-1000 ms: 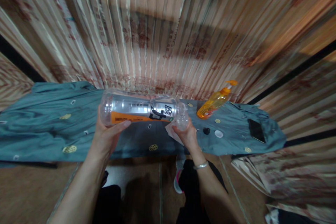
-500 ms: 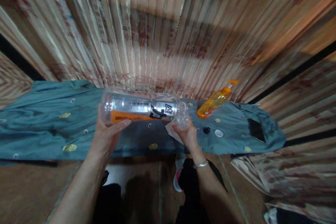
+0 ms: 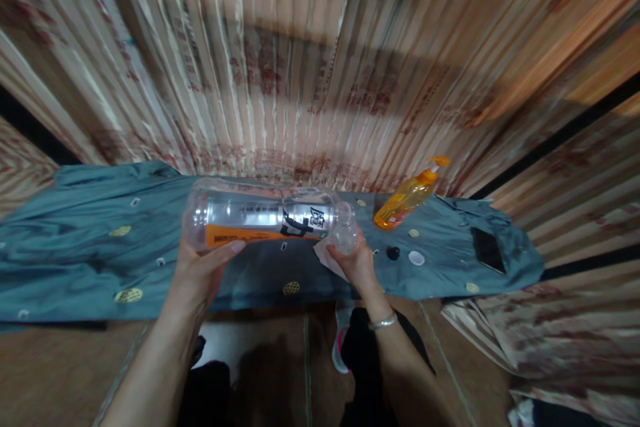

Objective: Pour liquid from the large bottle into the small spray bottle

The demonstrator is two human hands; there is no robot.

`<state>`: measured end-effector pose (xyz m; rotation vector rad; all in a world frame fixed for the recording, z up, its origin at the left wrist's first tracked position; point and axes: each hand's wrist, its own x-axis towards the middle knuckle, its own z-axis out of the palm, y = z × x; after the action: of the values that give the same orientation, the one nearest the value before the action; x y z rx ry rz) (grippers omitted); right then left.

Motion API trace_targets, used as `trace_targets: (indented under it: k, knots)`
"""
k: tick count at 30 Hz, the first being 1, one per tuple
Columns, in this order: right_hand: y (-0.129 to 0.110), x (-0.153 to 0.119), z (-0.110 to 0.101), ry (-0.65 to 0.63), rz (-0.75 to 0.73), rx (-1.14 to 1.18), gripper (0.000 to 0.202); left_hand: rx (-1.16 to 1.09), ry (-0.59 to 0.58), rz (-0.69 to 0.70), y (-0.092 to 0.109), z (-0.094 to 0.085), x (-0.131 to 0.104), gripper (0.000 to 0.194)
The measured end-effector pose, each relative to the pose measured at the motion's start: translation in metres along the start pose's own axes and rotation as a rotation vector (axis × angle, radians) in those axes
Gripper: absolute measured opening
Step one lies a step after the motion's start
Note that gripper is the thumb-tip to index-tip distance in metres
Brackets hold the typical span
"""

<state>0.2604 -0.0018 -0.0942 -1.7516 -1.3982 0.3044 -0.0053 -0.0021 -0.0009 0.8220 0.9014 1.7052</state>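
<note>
A large clear plastic bottle [image 3: 250, 217] with a silver, black and orange label lies sideways in both my hands, over the cloth-covered table. Its base end is gripped by my left hand [image 3: 200, 267], thumb along the near side and the other fingers hidden behind. My right hand [image 3: 353, 255] is closed round the neck end at the right. Below the neck, beside my right fingers, shows a pale tissue-like piece [image 3: 327, 259]; whether that hand holds it too I cannot tell. The bottle is see-through, with no liquid visible.
An orange pump bottle [image 3: 405, 199] stands right of my right hand. Near it on the teal cloth [image 3: 260, 287] lie a small black cap [image 3: 393, 253], a white disc [image 3: 416, 258] and a dark phone [image 3: 487, 249]. Striped curtains [image 3: 300, 80] hang behind.
The bottle, both hands and the table all sit slightly lower in the picture, as the view has shifted a little. My hold on the bottle looks the same.
</note>
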Motion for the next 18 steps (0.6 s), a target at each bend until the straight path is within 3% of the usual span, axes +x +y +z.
trace_targets:
  k: [10, 18]
  knots:
    - [0.0008, 0.001, 0.0018, -0.003, 0.012, 0.015, 0.074, 0.016, 0.012, -0.014, 0.0, -0.0002, 0.0003, 0.1]
    - [0.0001, 0.0001, 0.0017, 0.01, -0.033, 0.023, 0.069, 0.041, 0.006, -0.044, 0.004, -0.0005, -0.0019, 0.089]
